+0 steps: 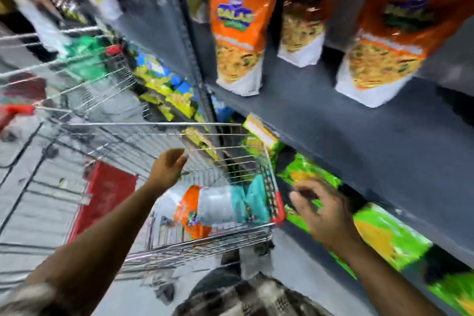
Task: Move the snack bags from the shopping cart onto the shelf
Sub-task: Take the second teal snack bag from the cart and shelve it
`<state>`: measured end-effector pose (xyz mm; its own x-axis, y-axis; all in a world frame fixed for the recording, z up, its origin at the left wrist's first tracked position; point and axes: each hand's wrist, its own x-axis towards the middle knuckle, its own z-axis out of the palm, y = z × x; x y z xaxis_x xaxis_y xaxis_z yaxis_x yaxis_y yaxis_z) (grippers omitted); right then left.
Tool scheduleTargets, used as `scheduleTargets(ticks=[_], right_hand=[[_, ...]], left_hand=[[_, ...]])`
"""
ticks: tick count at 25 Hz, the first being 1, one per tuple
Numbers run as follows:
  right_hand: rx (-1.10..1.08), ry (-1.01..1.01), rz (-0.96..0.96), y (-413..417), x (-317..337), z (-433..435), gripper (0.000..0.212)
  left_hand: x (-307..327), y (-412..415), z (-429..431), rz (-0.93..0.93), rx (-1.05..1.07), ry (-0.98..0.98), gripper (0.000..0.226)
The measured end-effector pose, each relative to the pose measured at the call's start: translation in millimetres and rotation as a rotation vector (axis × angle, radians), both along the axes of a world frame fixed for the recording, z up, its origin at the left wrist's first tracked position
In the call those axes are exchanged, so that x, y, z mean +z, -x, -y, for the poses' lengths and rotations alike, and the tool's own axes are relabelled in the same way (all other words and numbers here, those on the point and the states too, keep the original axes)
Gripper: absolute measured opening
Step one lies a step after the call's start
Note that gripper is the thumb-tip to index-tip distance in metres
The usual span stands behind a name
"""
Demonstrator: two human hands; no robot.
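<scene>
Your left hand [168, 170] reaches out over the wire shopping cart [159, 141] with its fingers loosely spread and nothing in them, probably so that it can drop onto the snack bags [205, 209] lying in the basket's near right corner, at about five o'clock from that hand. Your right hand [320, 209] hangs empty too, fingers curled and parted, just off the cart's red corner bumper [280, 206] and in front of the green bags [307, 174] on the lower tier. The cart is drawn up close against the grey shelf [333, 120], which keeps each carry short. On that shelf the orange namkeen pouches [239, 31] stand upright on their white bases, faces outward, at twelve to two o'clock from your hands, with bare board in front of them where more could go. Much is smeared by motion: in the cart you can make out an orange pouch, something pale and two teal packs, but not how many bags lie there or whether others sit beneath. The pouch labels are unreadable, the yellow goods farther along are only colour, and a second cart [77, 84] at ten o'clock is cut off at the frame's edge.
</scene>
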<state>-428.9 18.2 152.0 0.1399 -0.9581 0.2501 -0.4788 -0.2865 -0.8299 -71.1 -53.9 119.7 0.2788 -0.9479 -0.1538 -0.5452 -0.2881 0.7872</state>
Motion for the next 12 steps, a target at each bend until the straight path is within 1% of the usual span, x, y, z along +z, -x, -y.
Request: scheduleTargets(ticks=[1,2,3,4,5,6,8,10,11,12], right_hand=[[0.089,-0.085,-0.032,-34,-7,23,0.015],[0.148,-0.245,-0.064,-68,-14,41,0.011],[0.206,-0.451,-0.035,-101,-26,58,0.004],[0.223,-0.695,0.032,-129,-38,72,0.013],[0.186,-0.922,0.072,-150,-54,82,0.022],[0.114,-1.097,0.088,-169,-71,90,0.025],[-0.092,-1.277,0.073,-181,-107,96,0.026],[-0.303,-1.45,0.14,-184,-135,89,0.014],[-0.396,-1.513,0.229,-183,-147,84,0.011],[-0.466,-1.547,0.271,-182,-166,79,0.022]], left_hand=[[-19,-22,0,0.07,-0.018,-0.069,0.034],[-36,-39,0,0.136,-0.039,-0.13,0.034],[-54,-52,1,0.188,-0.057,-0.179,0.031],[-68,-58,4,0.232,-0.085,-0.217,0.03],[-81,-60,9,0.27,-0.135,-0.264,0.033],[-92,-60,15,0.294,-0.206,-0.327,0.038],[-109,-48,32,0.305,-0.391,-0.437,0.045],[-122,-31,53,0.283,-0.56,-0.468,0.046],[-125,-22,60,0.269,-0.62,-0.479,0.046],[-127,-14,68,0.249,-0.668,-0.493,0.047]])
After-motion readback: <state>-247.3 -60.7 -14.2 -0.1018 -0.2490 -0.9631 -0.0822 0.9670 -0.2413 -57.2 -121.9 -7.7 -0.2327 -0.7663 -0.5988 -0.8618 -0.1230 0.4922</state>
